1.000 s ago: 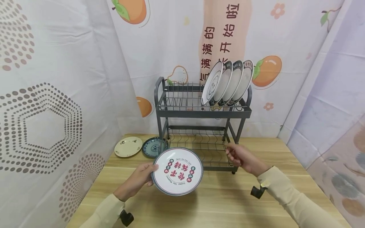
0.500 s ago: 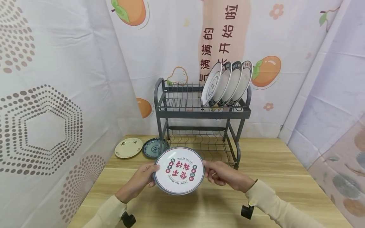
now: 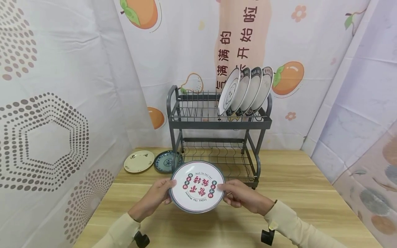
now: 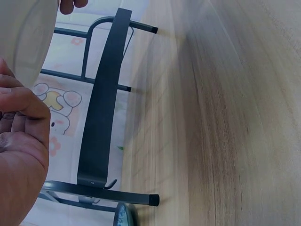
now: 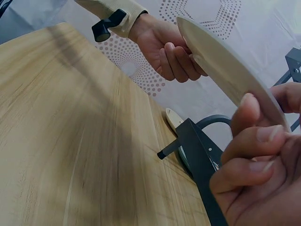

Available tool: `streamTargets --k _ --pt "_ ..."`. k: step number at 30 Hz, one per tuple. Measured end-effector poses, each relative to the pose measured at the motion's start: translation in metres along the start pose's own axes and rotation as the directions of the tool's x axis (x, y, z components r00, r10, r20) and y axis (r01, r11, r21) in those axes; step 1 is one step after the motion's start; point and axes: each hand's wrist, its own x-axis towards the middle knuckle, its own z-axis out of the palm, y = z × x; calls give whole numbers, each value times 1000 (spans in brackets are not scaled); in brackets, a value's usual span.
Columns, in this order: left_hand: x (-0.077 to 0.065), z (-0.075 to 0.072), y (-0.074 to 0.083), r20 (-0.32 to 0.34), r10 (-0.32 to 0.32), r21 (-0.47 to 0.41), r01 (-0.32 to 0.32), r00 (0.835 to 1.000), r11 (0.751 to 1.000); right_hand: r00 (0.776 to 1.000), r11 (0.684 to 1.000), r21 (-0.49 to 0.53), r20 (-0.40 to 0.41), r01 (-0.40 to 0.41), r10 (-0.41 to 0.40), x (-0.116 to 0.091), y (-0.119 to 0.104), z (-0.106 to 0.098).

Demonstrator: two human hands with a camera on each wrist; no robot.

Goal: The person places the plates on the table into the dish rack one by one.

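Observation:
A white plate with a blue rim and red and green lettering is held above the table in front of the rack, its printed face toward the head camera. My left hand grips its left edge, thumb on top and fingers beneath. On the opposite edge my right hand pinches the rim, thumb over the face. In the right wrist view the plate appears edge-on, its underside showing, with curled fingers below it. The left wrist view catches only part of the plate's pale underside.
Behind the plate stands a dark two-tier dish rack. Several white plates lean upright in its upper right slots. A cream plate and a blue patterned plate lie on the wooden table left of the rack.
My right hand has come in leftward from beside the rack and taken hold of the plate's right edge. The plate and left hand have shifted slightly right.

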Motion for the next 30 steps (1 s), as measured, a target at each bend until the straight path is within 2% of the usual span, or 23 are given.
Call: streamTargets --k 6,12,21,30 --pt "-2 0 -1 2 2 -4 -2 1000 1000 1000 998 54 3 18 -18 -1 2 -1" --pt "-1 1 -1 8 0 -1 0 1000 1000 998 994 82 1 70 -70 -1 3 -2" --pt "-1 1 -1 31 21 -20 -20 999 1000 992 990 49 -2 129 -129 2 3 -4" --pt "5 -3 -2 48 7 -16 -6 999 1000 983 984 23 -61 176 -174 1 6 -4"
